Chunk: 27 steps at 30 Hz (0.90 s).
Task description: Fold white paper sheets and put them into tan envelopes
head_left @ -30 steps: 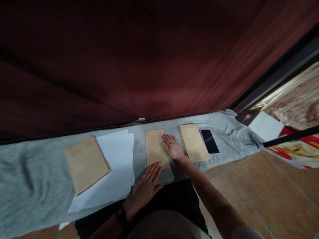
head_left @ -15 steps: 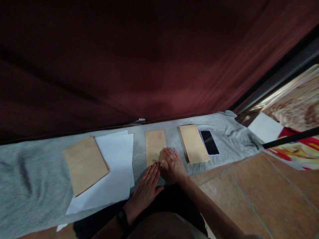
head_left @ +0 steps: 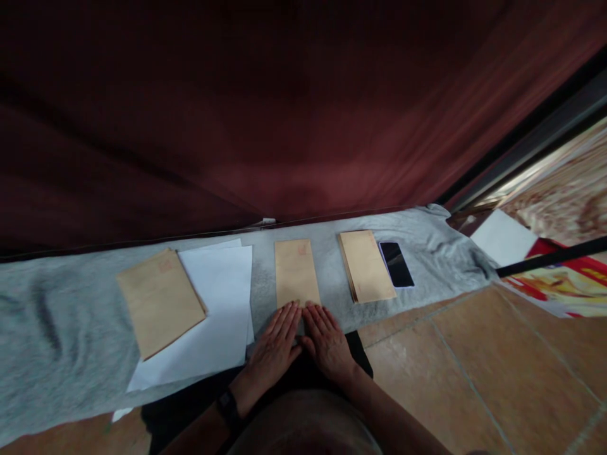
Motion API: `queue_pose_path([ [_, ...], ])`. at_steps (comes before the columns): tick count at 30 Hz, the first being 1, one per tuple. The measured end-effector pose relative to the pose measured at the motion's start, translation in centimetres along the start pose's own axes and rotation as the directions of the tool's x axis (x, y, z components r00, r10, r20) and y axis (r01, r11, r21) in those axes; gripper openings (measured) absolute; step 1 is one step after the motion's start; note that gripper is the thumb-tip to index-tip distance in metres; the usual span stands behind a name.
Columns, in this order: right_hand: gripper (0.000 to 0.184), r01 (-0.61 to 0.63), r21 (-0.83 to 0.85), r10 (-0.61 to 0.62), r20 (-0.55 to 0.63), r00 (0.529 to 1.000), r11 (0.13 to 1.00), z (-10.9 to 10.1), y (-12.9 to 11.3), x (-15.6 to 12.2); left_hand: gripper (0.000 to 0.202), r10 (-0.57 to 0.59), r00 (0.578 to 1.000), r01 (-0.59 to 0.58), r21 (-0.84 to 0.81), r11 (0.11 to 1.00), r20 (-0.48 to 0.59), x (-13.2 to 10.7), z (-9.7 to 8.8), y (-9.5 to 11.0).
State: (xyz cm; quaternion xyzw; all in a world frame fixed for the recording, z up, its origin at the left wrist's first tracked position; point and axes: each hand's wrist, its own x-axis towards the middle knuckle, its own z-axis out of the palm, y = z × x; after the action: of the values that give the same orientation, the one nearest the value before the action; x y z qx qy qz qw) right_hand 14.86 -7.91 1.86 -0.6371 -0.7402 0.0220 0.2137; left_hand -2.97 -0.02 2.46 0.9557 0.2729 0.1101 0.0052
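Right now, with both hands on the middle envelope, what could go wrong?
The middle envelope might crease or skid under the left hand and right hand, which rest at its near end. The slanted left envelope stack partly covers the white sheets, so tugging those could shift it. The phone lies close beside the right envelope stack and might get nudged.

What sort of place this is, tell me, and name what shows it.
Probably a room indoors, perhaps in a home, though I can't be sure: a tiled floor, a dark red drape behind, and a grey cloth spread beneath brown envelopes.
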Motion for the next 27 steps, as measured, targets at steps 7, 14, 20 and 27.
queue_pose_path([
  [7, 0.054, -0.021, -0.009, 0.021, -0.011, 1.0, 1.0, -0.2, 0.0, -0.3, 0.075, -0.064, 0.997, 0.063, 0.025, 0.998, 0.04, -1.0, 0.1, 0.2],
  [14, 0.053, -0.024, -0.021, 0.024, 0.011, 1.0, 0.999, 0.0, 0.4, -0.7, 0.073, -0.05, 0.998, 0.05, 0.008, 0.999, 0.048, -0.7, -0.1, 0.1],
  [20, 0.053, -0.074, 0.0, 0.074, 0.039, 0.997, 0.997, -0.3, -0.2, -0.2, 0.073, -0.014, 0.995, 0.016, -0.021, 1.0, 0.1, 1.1, 0.0, 0.9],
  [27, 0.05, -0.111, -0.005, 0.111, 0.02, 0.994, 0.994, 0.1, -1.3, 0.4, 0.077, -0.026, 0.996, 0.026, -0.002, 1.0, 0.088, 0.6, 0.3, 0.7],
])
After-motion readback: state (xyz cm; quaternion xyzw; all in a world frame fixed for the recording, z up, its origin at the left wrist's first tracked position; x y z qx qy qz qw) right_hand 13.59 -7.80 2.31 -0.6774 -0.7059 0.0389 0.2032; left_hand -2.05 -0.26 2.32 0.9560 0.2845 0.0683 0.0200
